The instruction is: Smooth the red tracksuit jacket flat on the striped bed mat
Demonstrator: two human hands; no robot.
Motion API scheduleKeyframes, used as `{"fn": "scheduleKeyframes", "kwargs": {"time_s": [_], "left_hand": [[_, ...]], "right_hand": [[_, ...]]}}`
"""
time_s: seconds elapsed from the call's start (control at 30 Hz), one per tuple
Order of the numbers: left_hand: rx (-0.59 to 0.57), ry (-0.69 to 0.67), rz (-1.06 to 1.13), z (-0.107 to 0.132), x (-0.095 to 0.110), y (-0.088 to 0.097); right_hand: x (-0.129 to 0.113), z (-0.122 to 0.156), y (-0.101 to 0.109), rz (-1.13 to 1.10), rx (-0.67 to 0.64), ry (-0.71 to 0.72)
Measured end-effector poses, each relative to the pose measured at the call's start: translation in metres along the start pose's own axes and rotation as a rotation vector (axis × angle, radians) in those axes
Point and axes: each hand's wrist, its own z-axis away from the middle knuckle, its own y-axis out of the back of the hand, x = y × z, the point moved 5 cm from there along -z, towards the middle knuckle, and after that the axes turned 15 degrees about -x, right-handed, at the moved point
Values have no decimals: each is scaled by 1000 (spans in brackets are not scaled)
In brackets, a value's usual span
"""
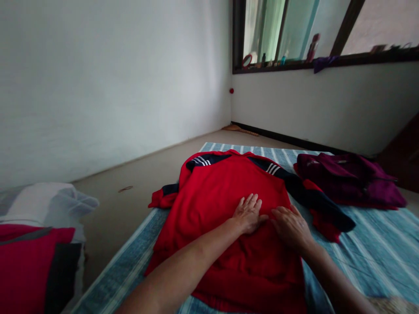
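Note:
A red jacket with navy shoulders and white stripes lies spread out, back side up, on a blue striped sheet. Its left sleeve is partly tucked under, with the cuff showing, while the navy and red right sleeve stretches out to the side. My left hand rests flat on the middle of the jacket, fingers spread. Close beside it, my right hand lies over the jacket's right edge with bent fingers; whether it pinches any cloth is hidden.
Folded purple clothing lies at the right on the sheet. At the lower left are pink and black cloth and white fabric. Walls meet behind the bed, and a window ledge holds small bottles and a mirror.

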Motion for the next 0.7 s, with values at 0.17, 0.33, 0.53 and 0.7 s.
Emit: {"fn": "scheduleKeyframes", "kwargs": {"time_s": [0.17, 0.33, 0.53, 0.7], "left_hand": [[-68, -7, 12, 30, -4, -8], [-74, -40, 37, 46, -7, -16], [-64, -4, 93, 54, -5, -7], [-82, 46, 104, 68, -14, -10]], "right_hand": [[-20, 11, -4, 48, -12, 60], [-22, 12, -14, 53, -113, 49], [-24, 15, -12, 53, -87, 51], [-37, 18, -23, -37, -55, 128]]}}
